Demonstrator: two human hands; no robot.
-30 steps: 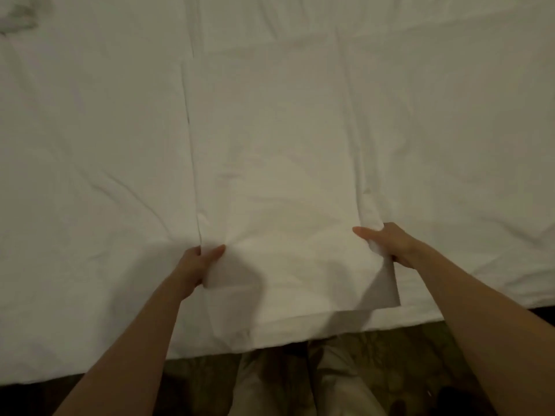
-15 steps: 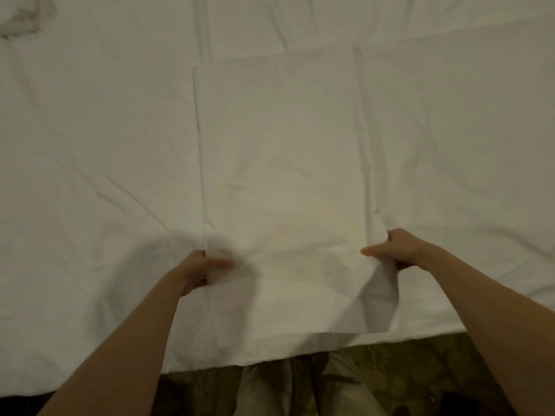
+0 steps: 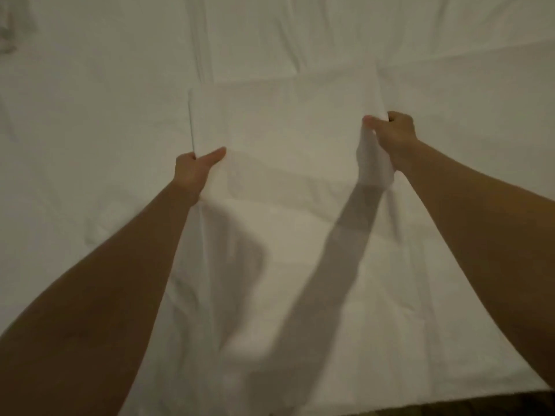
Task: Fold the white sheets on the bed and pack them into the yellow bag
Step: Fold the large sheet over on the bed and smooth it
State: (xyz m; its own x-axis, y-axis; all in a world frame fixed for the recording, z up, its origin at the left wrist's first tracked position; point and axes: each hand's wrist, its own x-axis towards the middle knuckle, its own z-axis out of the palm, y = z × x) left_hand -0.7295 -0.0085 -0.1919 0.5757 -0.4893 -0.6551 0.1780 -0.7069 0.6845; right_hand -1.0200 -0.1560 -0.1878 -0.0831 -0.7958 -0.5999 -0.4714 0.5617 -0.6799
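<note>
Bedding fills my view: wrinkled white bed (image 3: 75, 145) stretches open to the left. There my left hand (image 3: 192, 171) pinches the left edge of the folded white sheet (image 3: 279, 115), thumb on top, grip closed on the cloth. The sheet's near part is lifted and carried over its far part, the far edge lying straight across the bed. At the right edge my right hand (image 3: 393, 136) grips bunched fabric, fingers curled round it. More bare bed lies beyond it.
</note>
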